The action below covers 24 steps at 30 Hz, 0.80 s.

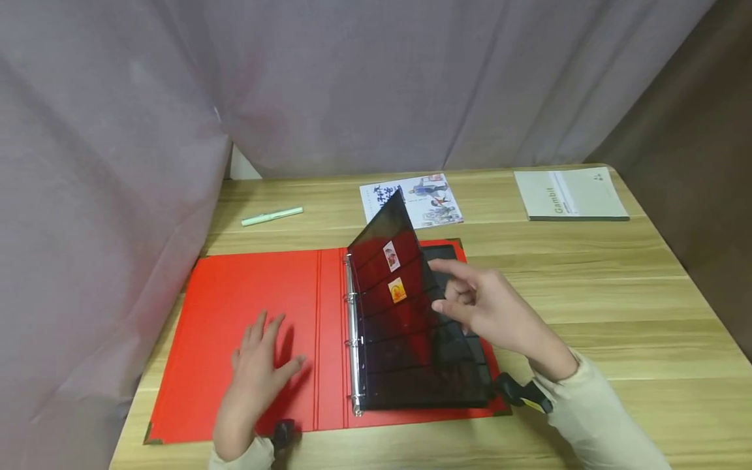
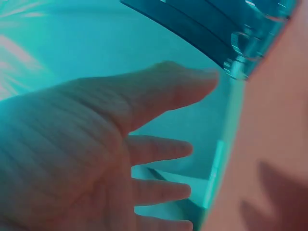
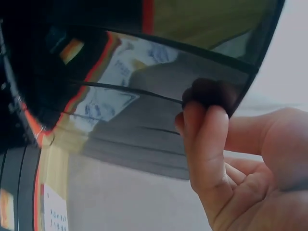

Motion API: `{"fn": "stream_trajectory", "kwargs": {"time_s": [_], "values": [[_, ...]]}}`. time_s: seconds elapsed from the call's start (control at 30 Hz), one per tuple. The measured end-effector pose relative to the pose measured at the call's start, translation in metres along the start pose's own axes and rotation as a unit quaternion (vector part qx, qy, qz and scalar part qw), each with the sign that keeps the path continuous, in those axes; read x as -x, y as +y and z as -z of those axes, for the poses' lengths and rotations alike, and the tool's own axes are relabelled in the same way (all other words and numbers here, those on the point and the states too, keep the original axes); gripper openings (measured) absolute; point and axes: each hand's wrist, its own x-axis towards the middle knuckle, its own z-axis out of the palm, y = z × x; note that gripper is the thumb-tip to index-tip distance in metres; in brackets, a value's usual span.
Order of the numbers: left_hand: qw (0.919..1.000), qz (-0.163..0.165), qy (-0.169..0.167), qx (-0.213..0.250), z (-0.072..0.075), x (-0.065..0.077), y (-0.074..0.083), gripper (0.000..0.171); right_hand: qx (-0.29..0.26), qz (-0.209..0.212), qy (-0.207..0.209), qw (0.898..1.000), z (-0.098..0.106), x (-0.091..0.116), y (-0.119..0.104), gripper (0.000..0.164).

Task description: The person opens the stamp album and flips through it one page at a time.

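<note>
A red ring binder (image 1: 252,281) lies spread on the table, its metal rings (image 1: 354,343) along the middle. One black stamp page (image 1: 399,346) stands tilted up from the rings, with two small stamps, a pale one (image 1: 391,256) and a yellow-orange one (image 1: 397,290). My right hand (image 1: 487,303) pinches the page's outer edge between thumb and fingers; its glossy face mirrors the fingertips (image 3: 216,125) in the right wrist view. Under it, more black pages (image 1: 446,261) lie on the right cover. My left hand (image 1: 255,372) hovers over the left cover, fingers spread and holding nothing.
A light green pen (image 1: 272,217) lies behind the left cover. An illustrated booklet (image 1: 435,202) sits behind the binder, partly hidden by the raised page. At the back right is a pale "Gambit" notebook (image 1: 576,192). Grey curtains (image 1: 352,85) hang beyond the table.
</note>
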Motion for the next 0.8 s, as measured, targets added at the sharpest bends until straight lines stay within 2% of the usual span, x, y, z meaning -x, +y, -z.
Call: {"fn": "stream_trajectory", "kwargs": {"time_s": [0.17, 0.27, 0.4, 0.53, 0.63, 0.8], "values": [[0.9972, -0.055, 0.049, 0.015, 0.013, 0.005, 0.02, 0.08, -0.047, 0.006, -0.008, 0.999, -0.005, -0.009, -0.01, 0.058], [0.9939, -0.09, 0.061, 0.019, 0.019, 0.006, 0.034, 0.081, -0.09, 0.004, -0.02, 0.996, -0.008, -0.015, -0.015, 0.058], [0.9897, -0.126, 0.06, 0.031, 0.028, 0.007, 0.054, 0.083, -0.149, -0.001, -0.038, 0.988, -0.014, -0.024, -0.023, 0.061], [0.9841, -0.161, 0.059, 0.044, 0.036, 0.007, 0.075, 0.082, -0.181, -0.005, -0.055, 0.982, -0.022, -0.033, -0.031, 0.065], [0.9796, -0.186, 0.04, 0.064, 0.039, 0.007, 0.09, 0.082, -0.198, -0.01, -0.067, 0.978, -0.028, -0.041, -0.038, 0.068], [0.9662, -0.227, 0.014, 0.121, 0.041, 0.008, 0.108, 0.081, -0.211, -0.005, -0.091, 0.973, -0.038, -0.053, -0.048, 0.074]]}}
